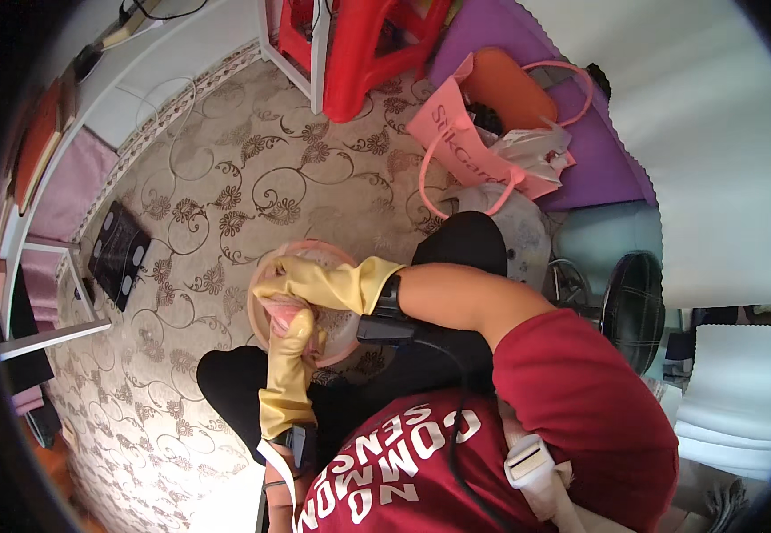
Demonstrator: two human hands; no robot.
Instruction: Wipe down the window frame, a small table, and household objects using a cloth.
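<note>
Both of my hands wear yellow rubber gloves and are held over a round pink basin (314, 244) between my knees. My left hand (291, 338) is closed around a wet-looking, pink and whitish bundle that resembles cloth (285, 313). Reaching across from the right, my right hand (292, 279) lies against the bundle's far end with its fingers bent over it. The glove hides part of the bundle, so its exact kind is unclear. Inside the basin, a pale, cloudy surface shows beside the gloves.
A patterned carpet (207, 213) spreads around the basin. A black scale-like panel (119, 255) lies to the left. Ahead stand a red plastic stool (350, 80) and a pink bag (483, 155) with looped handles. A white shelf frame (56, 339) juts in at left.
</note>
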